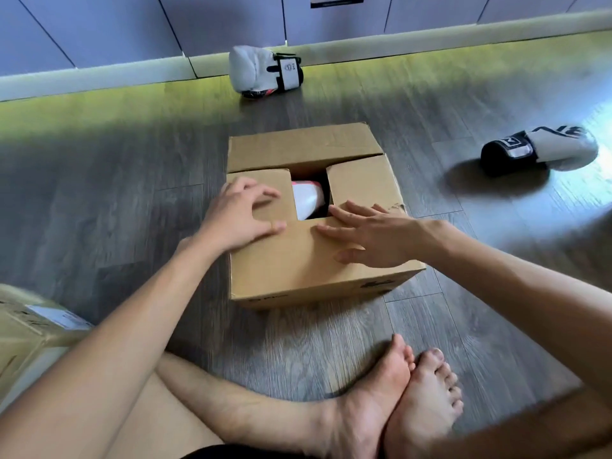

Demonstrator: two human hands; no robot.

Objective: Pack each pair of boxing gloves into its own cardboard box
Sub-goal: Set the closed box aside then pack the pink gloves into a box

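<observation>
Down in the gap between the flaps, only a sliver of a white glove with a pink edge shows; the rest of it is hidden under cardboard, and whether its partner lies beside it cannot be told from here. At the far left edge a second cardboard box is cut off by the frame, blurred, with a pale label on top; what it holds is out of sight.

The cardboard box sits mid-floor, just in front of the person's crossed bare feet. All four flaps are folded in, leaving that small square opening in the middle.

The left hand rests on the left flap, fingers arched, the tips pressing down, thumb lying along the near flap. The right hand is flat on the near flap, fingers straight and spread, tips close to the opening.

Still outside on the wooden floor: a white boxing glove by the baseboard, and a black-and-white glove well off to the right, apparently a pair.
</observation>
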